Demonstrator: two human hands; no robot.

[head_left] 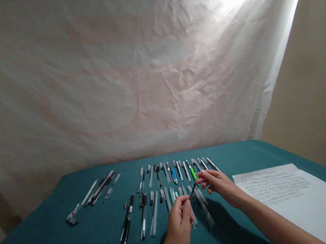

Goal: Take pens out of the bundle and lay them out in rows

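Observation:
My left hand [177,223], low in the middle of the head view, pinches a thin dark pen [193,191] between thumb and fingers. The pen tilts up to the right, and its upper end meets the fingertips of my right hand [216,182], whose thumb and forefinger close on it while the other fingers curl loosely. Which part of the pen this is, I cannot make out. Below the hands lie clear pen barrels [203,207], partly covered by my left hand. A bright green pen [192,172] lies just behind my right fingertips.
Two rows of pens and caps lie on the teal cloth [88,238], among them a blue pen [174,176] and a black pen [127,221]. Several thin pens [101,188] are bunched at left, beside a pale stick-like item [82,202]. Written paper [271,188] lies at right.

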